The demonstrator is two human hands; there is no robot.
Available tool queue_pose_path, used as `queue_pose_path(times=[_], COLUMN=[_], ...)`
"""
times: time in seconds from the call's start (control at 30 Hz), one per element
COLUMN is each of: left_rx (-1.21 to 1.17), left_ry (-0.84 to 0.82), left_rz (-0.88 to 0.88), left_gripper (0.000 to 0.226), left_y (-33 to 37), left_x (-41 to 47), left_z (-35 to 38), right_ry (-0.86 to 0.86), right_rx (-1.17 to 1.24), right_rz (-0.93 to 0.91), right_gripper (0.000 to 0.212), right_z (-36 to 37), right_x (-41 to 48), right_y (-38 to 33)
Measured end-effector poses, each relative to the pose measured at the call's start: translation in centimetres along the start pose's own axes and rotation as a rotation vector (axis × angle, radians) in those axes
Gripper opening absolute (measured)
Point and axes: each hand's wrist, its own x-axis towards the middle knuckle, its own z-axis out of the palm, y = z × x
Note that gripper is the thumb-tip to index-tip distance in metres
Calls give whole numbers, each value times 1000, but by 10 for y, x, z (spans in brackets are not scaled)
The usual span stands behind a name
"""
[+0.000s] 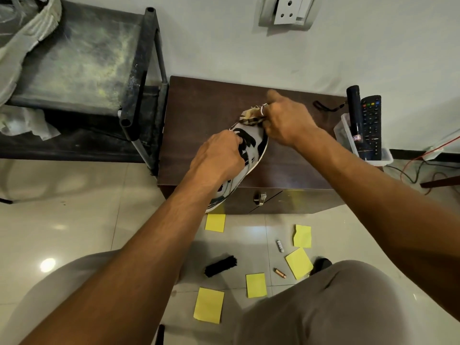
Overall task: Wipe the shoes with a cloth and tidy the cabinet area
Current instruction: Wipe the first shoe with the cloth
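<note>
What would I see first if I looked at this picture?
In the middle, the left hand grips a grey and black shoe over the dark brown cabinet, while the right hand holds a cloth against the shoe's far end. Bright yellow paper notes lie scattered on the floor in front of the cabinet.

Five yellow notes, two batteries, two shoes, one remote
</note>
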Motion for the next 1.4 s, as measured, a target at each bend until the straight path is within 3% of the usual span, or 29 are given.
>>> queue_pose_path(times=[0.1,0.23,0.4,0.57,0.63,0.7,0.77,0.9,1.23,1.4], left_rx=[-8,-30,-9,21,61,74,88,120,159,126], left_ry=[-4,2,7,-5,-25,-47,-61,-55,-88,-77], left_rz=[-15,-3,-3,21,35,44,53,50,54,43], left_gripper=[49,56,48,57,70,87,89,77,85,85], left_y=[0,-1,0,1,2,2,2,2,1,0], left_x=[0,0,0,0,0,0,0,0,5,6], left_z=[0,0,0,-1,-1,0,0,2,3,3], right_ry=[-86,-37,-74,-115,-130,4,220,235,233,163], right_rx=[11,35,121,254,368,489,606,772,713,682], right_rz=[-107,5,-23,60,124,300,475,535,504,473], right_gripper=[21,25,20,12,23,30,25,27,23,22], right_z=[3,3,5,17,21,22,29,59,39,52], right_x=[-8,-23,-41,-56,-62,-65,-67,-67,-9,-43], right_y=[-4,0,-4,-3,-3,4,4,-26,-7,-14])
